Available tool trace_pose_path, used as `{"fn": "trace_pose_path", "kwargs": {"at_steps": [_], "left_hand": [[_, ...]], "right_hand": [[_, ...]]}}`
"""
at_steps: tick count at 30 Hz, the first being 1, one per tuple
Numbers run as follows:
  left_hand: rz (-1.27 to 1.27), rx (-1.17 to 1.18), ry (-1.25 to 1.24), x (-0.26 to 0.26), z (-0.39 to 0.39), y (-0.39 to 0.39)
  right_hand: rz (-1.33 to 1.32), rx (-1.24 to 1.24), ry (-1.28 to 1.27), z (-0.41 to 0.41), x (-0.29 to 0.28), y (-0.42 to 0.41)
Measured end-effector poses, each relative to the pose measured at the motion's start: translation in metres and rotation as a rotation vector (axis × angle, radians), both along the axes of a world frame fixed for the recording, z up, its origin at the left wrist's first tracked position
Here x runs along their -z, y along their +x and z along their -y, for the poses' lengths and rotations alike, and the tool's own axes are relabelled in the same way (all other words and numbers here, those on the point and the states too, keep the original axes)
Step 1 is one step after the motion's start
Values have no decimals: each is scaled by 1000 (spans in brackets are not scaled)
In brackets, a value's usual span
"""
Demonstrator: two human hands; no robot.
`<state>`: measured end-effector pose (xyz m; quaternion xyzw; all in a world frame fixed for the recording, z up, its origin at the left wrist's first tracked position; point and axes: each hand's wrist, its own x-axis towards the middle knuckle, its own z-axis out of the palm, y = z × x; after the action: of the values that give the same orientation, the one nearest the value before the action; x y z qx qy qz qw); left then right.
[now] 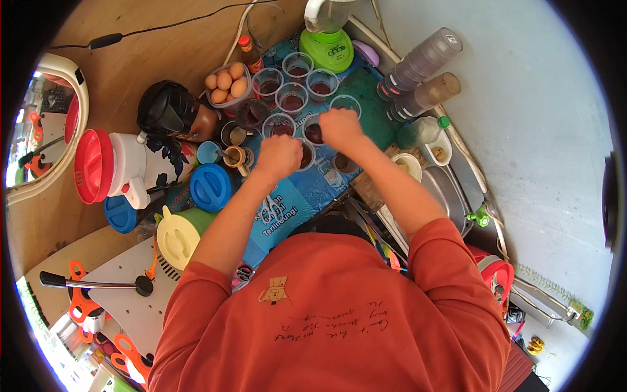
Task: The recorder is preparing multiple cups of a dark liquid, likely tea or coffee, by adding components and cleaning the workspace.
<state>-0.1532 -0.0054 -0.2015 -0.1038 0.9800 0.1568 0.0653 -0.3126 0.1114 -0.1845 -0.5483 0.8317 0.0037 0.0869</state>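
Several clear plastic cups (292, 100) with a little dark red-brown liquid stand grouped on a blue printed table cover (281, 196). My left hand (279, 156) is curled between a cup at its fingertips (280, 128) and another at its right side (307, 156). My right hand (341, 128) is curled next to a cup (312, 131), overlapping its right rim. Past its knuckles stands one more cup (346, 104). Both hands show their backs, so their fingertips are hidden and I cannot tell whether either grips a cup.
A green-based blender (327, 51) stands at the back, beside a sauce bottle (251, 56) and a tub of eggs (226, 83). Stacked plastic cups (421, 61) lean at the right, near a green-capped bottle (421, 132) and a metal sink (446, 191). Mugs (237, 158) and jugs (183, 237) crowd the left.
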Motion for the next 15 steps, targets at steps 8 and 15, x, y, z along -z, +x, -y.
{"fn": "trace_pose_path", "kwargs": {"at_steps": [8,15], "left_hand": [[-542,-373,198,-106,53,32],[-245,-102,-48,13,53,15]], "right_hand": [[125,293,-227,-49,-112,-34],[-86,235,6,-40,-33,-56]]}}
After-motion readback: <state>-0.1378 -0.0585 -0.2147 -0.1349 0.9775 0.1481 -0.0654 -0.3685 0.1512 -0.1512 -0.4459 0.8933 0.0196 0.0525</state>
